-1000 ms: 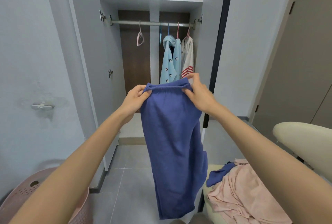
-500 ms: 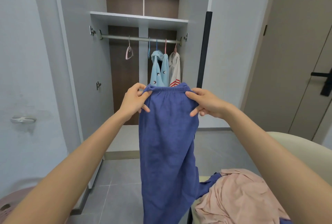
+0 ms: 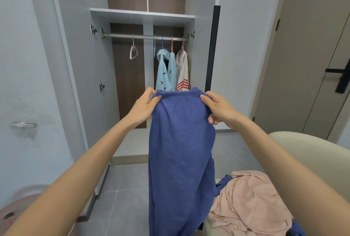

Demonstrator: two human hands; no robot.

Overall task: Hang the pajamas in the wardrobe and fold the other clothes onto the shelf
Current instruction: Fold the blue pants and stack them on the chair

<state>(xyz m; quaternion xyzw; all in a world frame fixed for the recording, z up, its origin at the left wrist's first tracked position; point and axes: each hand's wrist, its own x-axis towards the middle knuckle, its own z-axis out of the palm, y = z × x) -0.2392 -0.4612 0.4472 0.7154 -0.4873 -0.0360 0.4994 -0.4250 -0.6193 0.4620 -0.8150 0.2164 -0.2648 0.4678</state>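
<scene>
So the left hand and right hand each pinched a waistband corner of the blue knit trousers, held up before the far white wardrobe so the legs hung straight, likely for folding.

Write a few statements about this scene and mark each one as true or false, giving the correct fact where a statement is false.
1. The left hand and the right hand both grip the waistband of the blue trousers. True.
2. The pink hanger on the rail carries a shirt. False: it hangs bare, apart from the hung clothes.
3. A pink garment lies on the cream chair at the lower right. True.
4. No clothes hang on the rail. False: a light blue top and a white top with red stripes hang near its right end.
</scene>
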